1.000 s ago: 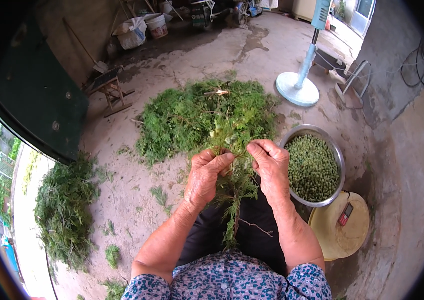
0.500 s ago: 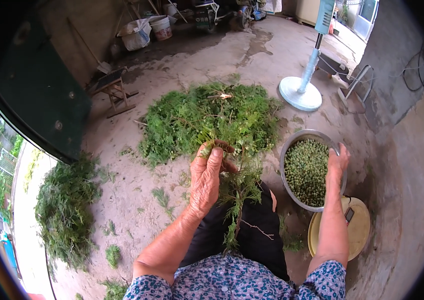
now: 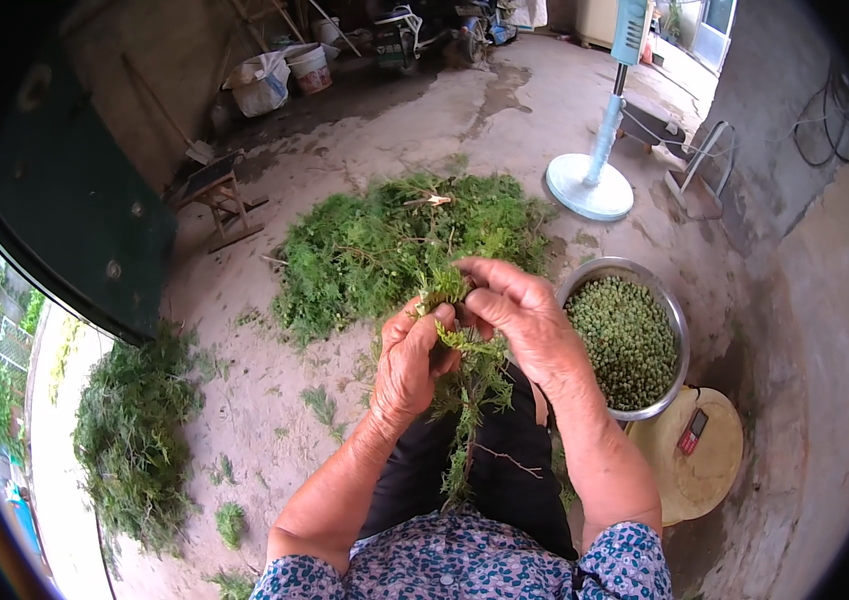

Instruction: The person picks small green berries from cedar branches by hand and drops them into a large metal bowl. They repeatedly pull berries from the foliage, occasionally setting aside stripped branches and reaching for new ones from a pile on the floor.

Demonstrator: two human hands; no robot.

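Note:
In front of my lap, my left hand [image 3: 407, 362] is closed round a leafy evergreen branch [image 3: 472, 388], whose lower end hangs over my dark trousers. My right hand [image 3: 536, 328] meets it from the other side, thumb and fingers pinched at the foliage near the left fingertips; whatever small piece lies between them is hidden. To the right of that hand stands a metal bowl [image 3: 682, 345] holding many small round green cones [image 3: 616, 335]. Beyond both hands, a wide heap of cut green branches [image 3: 384, 240] lies on the floor.
Left of me lies a second pile of greenery [image 3: 134, 440]. A yellow round lid or stool top [image 3: 709, 475] beside the bowl carries a red phone [image 3: 692, 432]. Farther off are a fan's round base [image 3: 589, 188], a small wooden stool [image 3: 224, 200], and buckets [image 3: 310, 70].
My right hand has come from the bowl's rim over to the branch and now pinches at it. My left hand keeps its hold, nearly in place. The phone is now fully visible.

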